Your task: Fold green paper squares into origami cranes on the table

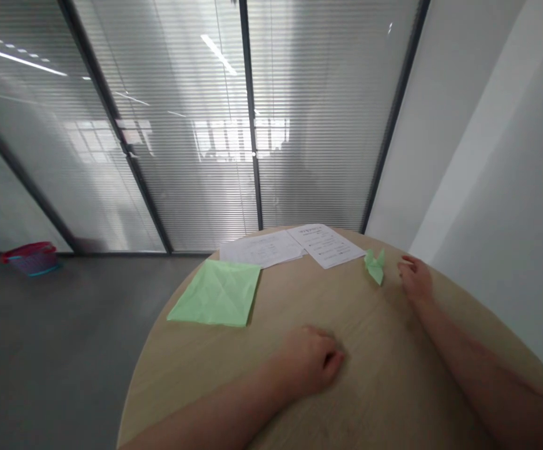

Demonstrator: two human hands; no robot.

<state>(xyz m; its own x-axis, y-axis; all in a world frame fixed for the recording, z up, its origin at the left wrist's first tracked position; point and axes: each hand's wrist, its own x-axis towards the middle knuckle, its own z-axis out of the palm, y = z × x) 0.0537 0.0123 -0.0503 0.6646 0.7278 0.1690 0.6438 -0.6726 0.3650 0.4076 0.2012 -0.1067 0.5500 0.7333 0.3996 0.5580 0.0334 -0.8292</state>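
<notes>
My left hand [311, 359] rests on the wooden table in a loose fist, with a small dark gap between thumb and fingers and nothing seen in it. Farther out on the right, my right hand [415, 279] hovers at or on the tabletop, its fingers slightly bent and apart. Just left of those fingertips stands a small folded origami figure [375, 267] of light green paper, not touched by the hand. A larger green paper sheet [218, 292] with crease lines lies flat at the table's left side, beyond my left hand.
Printed white papers [263, 249] overlap another printed sheet [326, 245] at the table's far edge. The round table [299, 300] stands near a white wall on the right and a glass partition with blinds. A red and blue basket [34, 258] sits on the floor, far left.
</notes>
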